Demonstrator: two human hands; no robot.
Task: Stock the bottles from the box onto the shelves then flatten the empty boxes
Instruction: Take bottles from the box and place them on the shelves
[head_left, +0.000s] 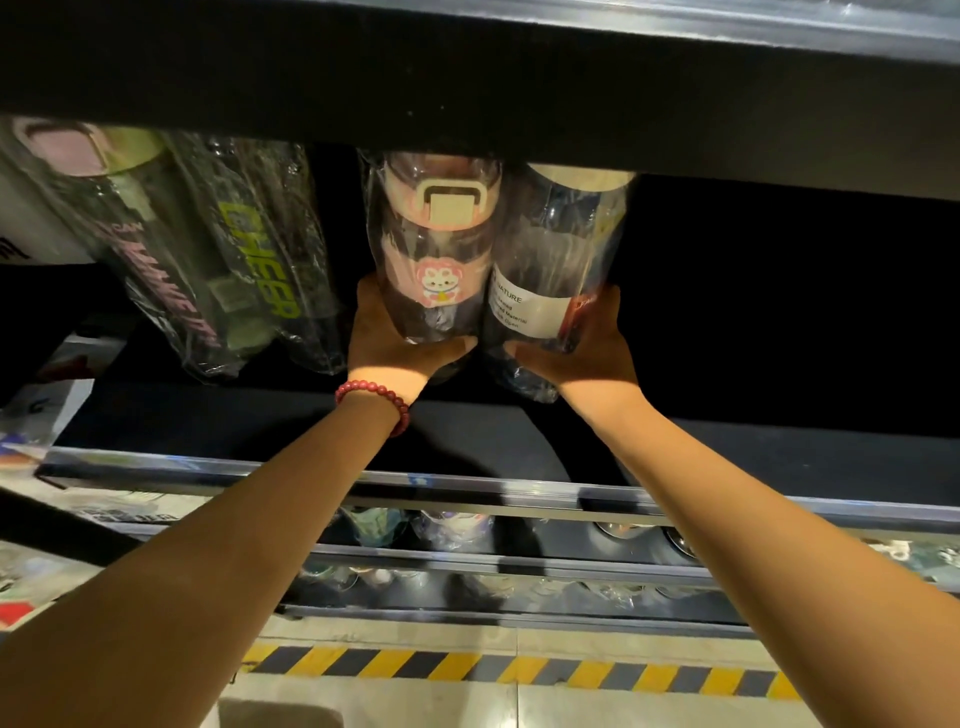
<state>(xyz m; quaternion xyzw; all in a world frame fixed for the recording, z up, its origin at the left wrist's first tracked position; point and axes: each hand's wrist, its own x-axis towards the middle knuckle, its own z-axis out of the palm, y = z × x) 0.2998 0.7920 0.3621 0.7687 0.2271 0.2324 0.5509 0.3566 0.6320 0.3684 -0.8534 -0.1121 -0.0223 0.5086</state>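
Two plastic-wrapped bottles stand side by side on a dark shelf (727, 447). My left hand (395, 343) grips the base of the pink-lidded bottle (436, 244), which bears a rabbit sticker. Around the base of the cream-lidded bottle (556, 270), with its white label, curls my right hand (582, 348). Both arms reach forward over the shelf's front rail. A red bead bracelet (374, 397) circles my left wrist. No box is in view.
Two wrapped dark bottles, one lettered pink (156, 270) and one lettered green (260, 254), stand to the left on the same shelf. The shelf above (519, 78) hangs low over the lids. Lower shelves (493, 540) hold several items. Yellow-black floor tape (519, 670) runs below.
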